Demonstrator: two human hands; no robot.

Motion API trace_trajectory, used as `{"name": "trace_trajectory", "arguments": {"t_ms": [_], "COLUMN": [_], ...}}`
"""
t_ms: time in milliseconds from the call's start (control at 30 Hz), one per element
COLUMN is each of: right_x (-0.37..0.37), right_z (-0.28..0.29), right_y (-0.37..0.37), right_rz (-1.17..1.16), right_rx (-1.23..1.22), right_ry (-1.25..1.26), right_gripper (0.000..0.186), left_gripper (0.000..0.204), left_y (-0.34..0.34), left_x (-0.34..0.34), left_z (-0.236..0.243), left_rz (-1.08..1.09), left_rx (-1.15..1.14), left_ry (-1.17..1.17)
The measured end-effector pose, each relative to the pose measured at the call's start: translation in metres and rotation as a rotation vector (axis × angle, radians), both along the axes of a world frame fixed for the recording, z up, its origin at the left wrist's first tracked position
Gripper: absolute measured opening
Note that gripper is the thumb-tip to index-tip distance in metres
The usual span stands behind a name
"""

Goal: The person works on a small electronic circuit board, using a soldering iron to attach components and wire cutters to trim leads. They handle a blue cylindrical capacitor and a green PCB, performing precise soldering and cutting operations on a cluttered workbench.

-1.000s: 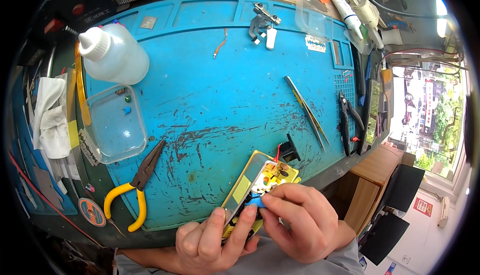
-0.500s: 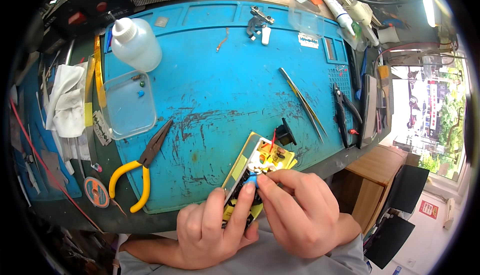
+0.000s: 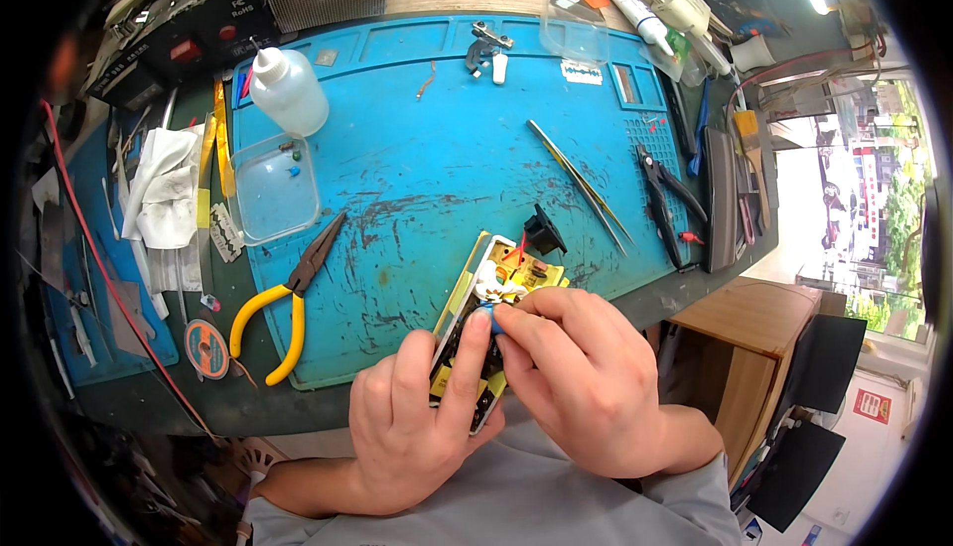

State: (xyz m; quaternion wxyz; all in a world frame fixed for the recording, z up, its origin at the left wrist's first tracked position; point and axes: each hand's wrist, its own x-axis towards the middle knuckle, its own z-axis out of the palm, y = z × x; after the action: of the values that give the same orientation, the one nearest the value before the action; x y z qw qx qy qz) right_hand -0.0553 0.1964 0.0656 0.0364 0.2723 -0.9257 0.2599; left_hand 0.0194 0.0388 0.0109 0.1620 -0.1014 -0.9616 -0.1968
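Observation:
An open circuit board assembly with a pale metal side, yellow-taped parts and white filler is held over the mat's front edge. My left hand is closed around its lower end, with the index finger laid along the parts. The thumb and fingertips of my right hand pinch a small blue disc-shaped component on the board, beside my left index fingertip. Its lower part is hidden by the fingers. A black socket hangs off the far end on a red wire.
On the blue mat lie tweezers, black cutters and yellow-handled pliers. A clear tray holds small components. Behind it stands a white squeeze bottle. A solder wick spool lies at the left, razor blades farther back.
The whole view has shifted slightly. Both hands keep their hold on the board and the blue component; the black socket has tilted a little.

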Motion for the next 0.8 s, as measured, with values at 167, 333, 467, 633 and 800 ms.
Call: {"name": "trace_trajectory", "arguments": {"t_ms": [167,333,467,633,800], "right_x": [0.002,0.003,0.004,0.004,0.002], "right_z": [0.001,-0.002,-0.005,-0.003,0.001], "right_y": [0.000,0.002,0.004,0.008,0.026], "right_rz": [0.002,0.019,0.023,0.003,-0.088], "right_rx": [-0.008,-0.008,-0.028,-0.091,-0.317], "right_ry": [-0.005,0.001,0.011,0.019,0.091], "right_gripper": [0.029,0.030,0.030,0.026,0.029], "left_gripper": [0.071,0.072,0.070,0.062,0.067], "left_y": [-0.002,0.001,0.011,0.020,0.006], "left_x": [-0.001,-0.001,-0.001,-0.002,-0.009], "left_z": [0.002,0.005,0.006,0.010,0.032], "left_rz": [-0.025,0.003,0.069,0.104,0.004], "left_rx": [0.050,0.036,-0.035,-0.099,0.096], "left_ry": [-0.018,-0.028,0.012,0.012,-0.110]}}
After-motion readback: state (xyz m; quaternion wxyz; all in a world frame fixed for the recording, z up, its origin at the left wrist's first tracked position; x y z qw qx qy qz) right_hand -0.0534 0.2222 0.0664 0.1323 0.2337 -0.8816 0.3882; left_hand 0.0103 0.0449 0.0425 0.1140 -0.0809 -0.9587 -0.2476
